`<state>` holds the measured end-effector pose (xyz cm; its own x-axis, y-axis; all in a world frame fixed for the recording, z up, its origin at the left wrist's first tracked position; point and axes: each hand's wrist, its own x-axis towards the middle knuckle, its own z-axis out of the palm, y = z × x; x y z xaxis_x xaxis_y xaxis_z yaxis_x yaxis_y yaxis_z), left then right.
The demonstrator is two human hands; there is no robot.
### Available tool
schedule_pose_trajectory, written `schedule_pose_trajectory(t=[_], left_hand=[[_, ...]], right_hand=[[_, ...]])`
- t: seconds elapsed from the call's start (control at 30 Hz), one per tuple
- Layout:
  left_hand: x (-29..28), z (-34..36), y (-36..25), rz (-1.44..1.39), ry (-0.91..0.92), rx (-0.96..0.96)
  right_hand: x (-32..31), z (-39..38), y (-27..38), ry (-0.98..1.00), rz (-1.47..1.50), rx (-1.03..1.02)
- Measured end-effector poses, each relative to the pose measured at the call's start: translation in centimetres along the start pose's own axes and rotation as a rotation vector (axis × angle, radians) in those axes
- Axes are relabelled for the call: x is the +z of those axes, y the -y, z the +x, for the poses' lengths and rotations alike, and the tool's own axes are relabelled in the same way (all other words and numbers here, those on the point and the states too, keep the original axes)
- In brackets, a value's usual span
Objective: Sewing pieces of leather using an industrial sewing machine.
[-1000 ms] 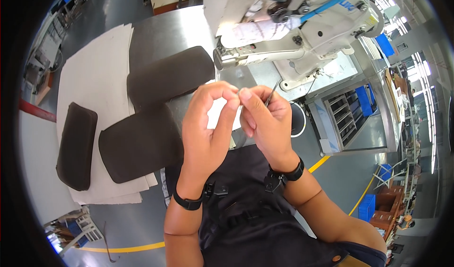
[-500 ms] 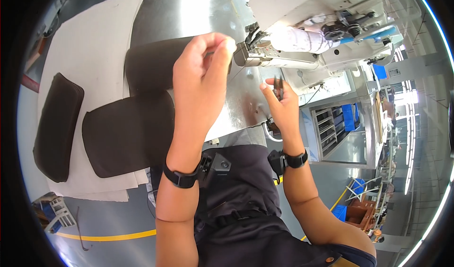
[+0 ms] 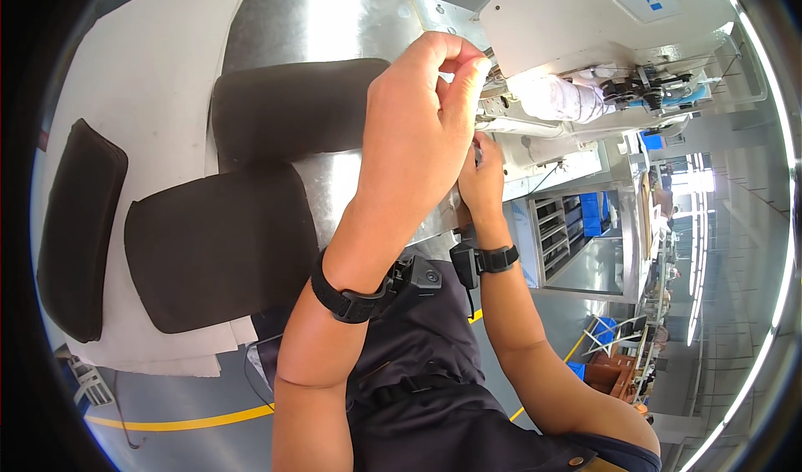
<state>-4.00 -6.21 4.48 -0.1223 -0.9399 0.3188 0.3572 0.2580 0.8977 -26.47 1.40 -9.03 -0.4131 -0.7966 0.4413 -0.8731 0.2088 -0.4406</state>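
My left hand (image 3: 426,109) is raised against the head of a white sewing machine (image 3: 585,21), with thumb and fingertips pinched together by the needle area. Nothing shows between those fingers. My right hand (image 3: 484,180) is lower and behind it, reaching up under the machine head, its fingertips hidden by my left hand. Both wrists wear black bands. Just left of my hands, a dark padded piece (image 3: 292,109) lies on the shiny metal table (image 3: 334,21).
A second dark padded piece (image 3: 217,246) and a third, narrower one (image 3: 79,221) lie on white sheets (image 3: 142,79) at the left. Blue bins on a shelf unit (image 3: 585,221) stand at the right. A yellow line (image 3: 167,422) marks the floor below.
Both hands went from in front of my chest up to the machine's needle area. My left hand is higher and closer to the machine head, and my right hand has come up beneath it.
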Motion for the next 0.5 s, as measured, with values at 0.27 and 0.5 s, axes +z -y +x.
schedule_pose_trajectory(t=[0.27,0.5], left_hand=[[0.19,0.23,-0.01,0.024,0.008,0.014],[0.35,0.34,0.31,0.074,0.001,0.085]], right_hand=[[0.06,0.14,-0.61,0.078,-0.031,-0.009],[0.15,0.11,-0.68,0.070,-0.017,-0.002]])
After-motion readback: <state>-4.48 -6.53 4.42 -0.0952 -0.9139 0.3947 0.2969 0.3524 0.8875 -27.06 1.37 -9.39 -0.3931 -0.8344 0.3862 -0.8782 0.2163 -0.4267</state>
